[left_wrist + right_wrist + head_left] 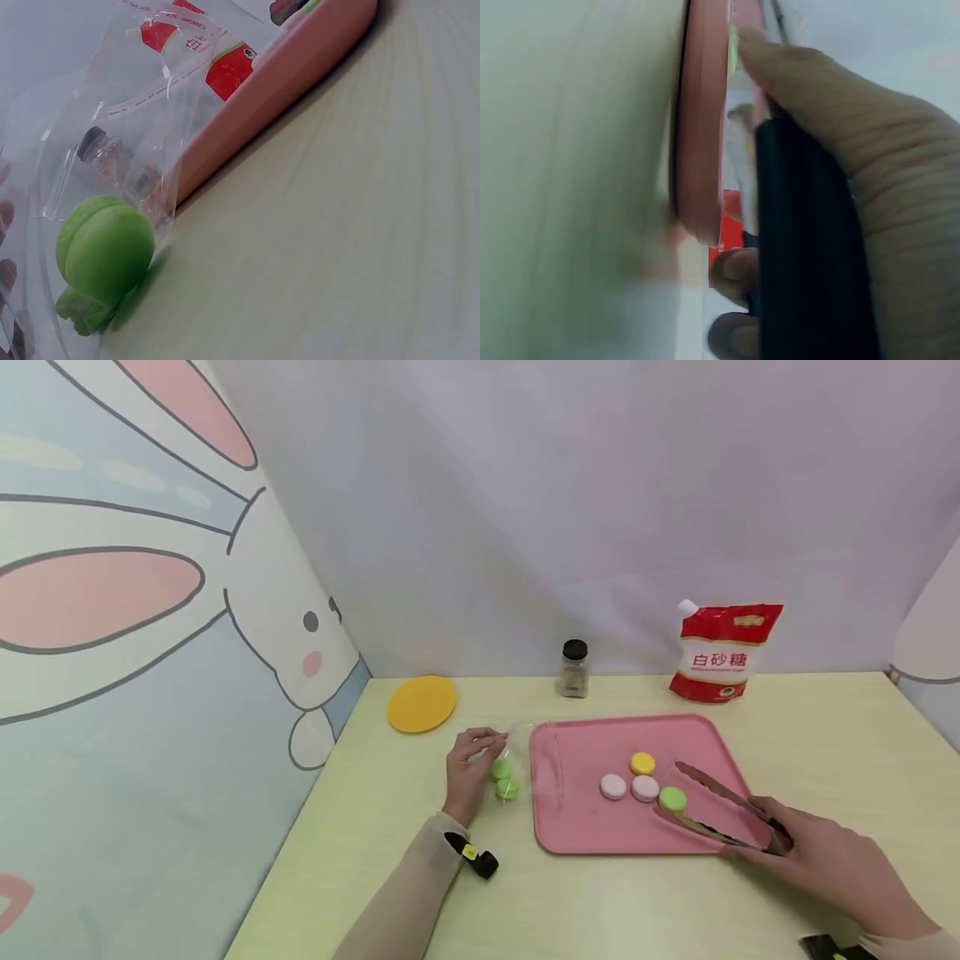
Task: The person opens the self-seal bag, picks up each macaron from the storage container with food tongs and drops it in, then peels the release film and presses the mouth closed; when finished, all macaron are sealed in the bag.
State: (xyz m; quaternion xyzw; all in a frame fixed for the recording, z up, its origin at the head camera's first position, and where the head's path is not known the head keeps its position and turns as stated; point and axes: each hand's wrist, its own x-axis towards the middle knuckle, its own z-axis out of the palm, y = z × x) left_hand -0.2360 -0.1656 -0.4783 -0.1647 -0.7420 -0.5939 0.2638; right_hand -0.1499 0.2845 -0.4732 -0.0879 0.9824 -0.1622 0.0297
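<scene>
My left hand (471,768) pinches the edge of a clear plastic bag (142,97) left of the pink tray (577,831). Two green macarons (507,789) lie inside this bag, which overlaps the tray's left side in the head view. In my right hand (832,860) is a pair of tongs (708,832) with dark handles (810,247), its arms spread apart over the tray. The lower tong tip is right at a green macaron (672,799). Beside that one sit two pale pink macarons (612,787) and a yellow macaron (642,763).
Toward the back left of the table lies a round yellow plate (422,704). A small jar with a black lid (575,668) stands behind the tray. Further right, a red and white pouch (722,656) with a white cap stands near the back wall.
</scene>
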